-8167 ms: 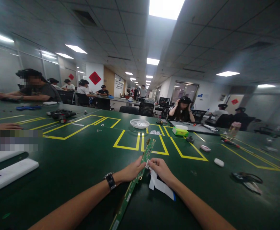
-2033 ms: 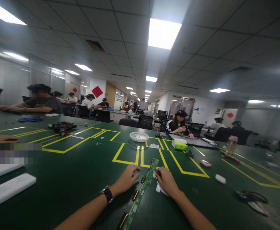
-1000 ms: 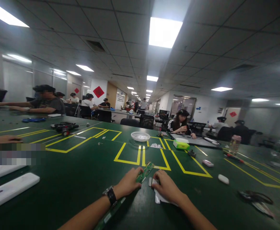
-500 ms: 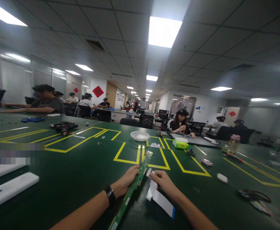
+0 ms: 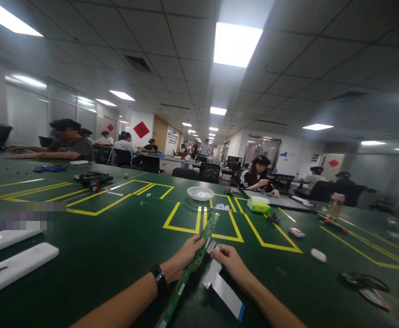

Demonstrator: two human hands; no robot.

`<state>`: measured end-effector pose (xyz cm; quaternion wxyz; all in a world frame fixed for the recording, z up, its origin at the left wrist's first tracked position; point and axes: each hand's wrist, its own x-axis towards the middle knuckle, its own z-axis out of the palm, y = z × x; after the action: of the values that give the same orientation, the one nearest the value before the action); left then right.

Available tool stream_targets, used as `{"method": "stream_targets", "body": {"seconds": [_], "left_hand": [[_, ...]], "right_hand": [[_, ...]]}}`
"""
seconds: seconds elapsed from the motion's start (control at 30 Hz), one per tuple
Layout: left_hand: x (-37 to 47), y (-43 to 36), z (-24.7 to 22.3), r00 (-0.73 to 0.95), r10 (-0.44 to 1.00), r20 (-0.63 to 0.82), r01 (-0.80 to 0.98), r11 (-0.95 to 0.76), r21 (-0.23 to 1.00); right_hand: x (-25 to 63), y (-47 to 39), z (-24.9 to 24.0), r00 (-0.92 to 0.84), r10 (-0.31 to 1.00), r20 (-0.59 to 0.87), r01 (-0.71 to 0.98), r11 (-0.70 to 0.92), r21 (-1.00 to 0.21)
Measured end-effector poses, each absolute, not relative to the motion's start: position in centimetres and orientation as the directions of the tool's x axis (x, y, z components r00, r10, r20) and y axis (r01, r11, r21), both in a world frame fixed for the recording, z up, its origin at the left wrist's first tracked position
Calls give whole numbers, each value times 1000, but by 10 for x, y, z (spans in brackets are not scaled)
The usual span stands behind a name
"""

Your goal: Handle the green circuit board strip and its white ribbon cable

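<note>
A long, narrow green circuit board (image 5: 182,285) slants up and away from the near edge of the view. My left hand (image 5: 186,256), with a dark band on the wrist, is closed around its upper part. Just right of the board, my right hand (image 5: 227,258) pinches the end of a white flat ribbon cable (image 5: 227,296). The cable hangs folded below the fingers and has a blue tip. Its held end is close beside the board; whether they touch, I cannot tell.
A white round basket (image 5: 200,194) stands ahead on the green table. White long cases (image 5: 15,269) lie at the left. A green box (image 5: 258,205), a white oval object (image 5: 319,255) and cables (image 5: 365,282) are at the right. People sit across the table.
The cable's held end has moved slightly left and down, closer to the board, and its hanging part has swung a little left. Both hands keep their hold.
</note>
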<state>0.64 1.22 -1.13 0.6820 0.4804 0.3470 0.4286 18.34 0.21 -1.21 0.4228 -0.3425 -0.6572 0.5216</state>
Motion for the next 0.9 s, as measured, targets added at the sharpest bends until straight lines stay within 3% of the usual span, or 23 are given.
{"method": "stream_targets", "body": {"seconds": [0.23, 0.9], "left_hand": [[7, 13, -11, 418, 908, -16, -288, 149, 946], [6, 15, -14, 378, 923, 71, -303, 50, 952]], "right_hand": [[180, 2, -14, -355, 924, 139, 76, 177, -981], [178, -2, -8, -282, 948, 146, 115, 185, -976]]}}
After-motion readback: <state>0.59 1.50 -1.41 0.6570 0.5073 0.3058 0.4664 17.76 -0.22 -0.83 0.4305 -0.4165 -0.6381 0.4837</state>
